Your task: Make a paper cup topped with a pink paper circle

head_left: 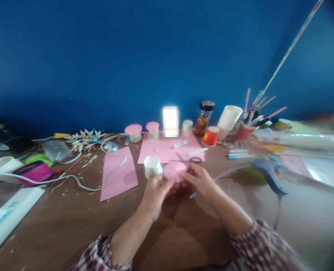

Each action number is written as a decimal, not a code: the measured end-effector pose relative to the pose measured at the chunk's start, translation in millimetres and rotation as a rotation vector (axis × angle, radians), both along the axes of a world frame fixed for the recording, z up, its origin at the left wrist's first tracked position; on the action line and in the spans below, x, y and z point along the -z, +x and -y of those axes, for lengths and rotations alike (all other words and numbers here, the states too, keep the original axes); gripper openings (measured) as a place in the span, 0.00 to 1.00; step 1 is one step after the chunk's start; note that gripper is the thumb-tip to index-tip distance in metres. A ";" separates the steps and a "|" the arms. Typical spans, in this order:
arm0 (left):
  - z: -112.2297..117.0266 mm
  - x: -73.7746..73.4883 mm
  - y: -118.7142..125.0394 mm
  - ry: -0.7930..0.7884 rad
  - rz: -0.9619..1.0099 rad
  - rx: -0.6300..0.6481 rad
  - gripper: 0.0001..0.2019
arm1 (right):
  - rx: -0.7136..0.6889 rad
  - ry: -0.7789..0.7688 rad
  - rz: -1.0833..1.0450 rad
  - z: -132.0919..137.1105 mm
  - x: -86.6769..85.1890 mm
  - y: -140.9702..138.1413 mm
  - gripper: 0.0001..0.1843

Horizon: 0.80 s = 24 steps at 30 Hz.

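Note:
Between my two hands is a round pink paper disc (170, 170). My left hand (156, 190) pinches its lower left edge. The fingers of my right hand (200, 180) are closed on the right side of the disc, where a smaller pink flap shows; whether it is a separate piece I cannot tell. A white paper cup (152, 167) stands just beyond my left hand. Dark-handled scissors (194, 160) lie beyond my right hand. Farther back stand two small cups topped with pink paper discs (133, 130).
Pink paper sheets (118, 173) lie left and behind. A blue glue gun (270, 176) rests at right. Along the wall are a lit screen (170, 121), a dark-lidded jar (205, 118), a red cup (211, 136) and a pen holder (245, 131). A white cable (82, 184) crosses the left side.

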<state>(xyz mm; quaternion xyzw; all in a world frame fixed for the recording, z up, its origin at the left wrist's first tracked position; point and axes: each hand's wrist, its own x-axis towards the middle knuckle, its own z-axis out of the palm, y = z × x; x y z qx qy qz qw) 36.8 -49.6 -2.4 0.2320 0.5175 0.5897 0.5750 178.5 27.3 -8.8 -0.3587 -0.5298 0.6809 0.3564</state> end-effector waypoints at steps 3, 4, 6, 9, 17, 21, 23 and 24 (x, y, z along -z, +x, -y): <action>-0.7 1.9 -0.1 0.013 -0.003 0.013 0.18 | 0.014 -0.008 0.007 0.1 -0.7 -0.7 0.20; -1.0 2.9 -0.1 0.024 -0.007 0.022 0.19 | 0.016 -0.007 0.013 0.3 -1.6 -0.9 0.20; -1.1 5.2 0.4 0.047 -0.014 0.033 0.20 | 0.026 -0.003 0.016 1.1 -4.0 -1.4 0.20; -0.8 8.2 1.9 0.063 -0.019 0.020 0.21 | 0.027 0.000 0.003 2.7 -7.6 -2.4 0.20; 1.4 3.8 4.8 0.167 -0.041 -0.003 0.18 | -0.009 -0.085 -0.095 13.3 -9.7 -4.6 0.16; 3.3 0.3 4.4 0.178 -0.082 0.042 0.19 | -0.078 -0.116 -0.167 17.0 -10.6 -4.4 0.15; 3.7 0.2 4.5 0.182 -0.078 0.065 0.19 | -0.063 -0.116 -0.175 16.5 -10.2 -3.7 0.14; 3.7 0.5 4.5 0.179 -0.067 0.069 0.20 | -0.051 -0.114 -0.174 15.7 -9.5 -3.3 0.14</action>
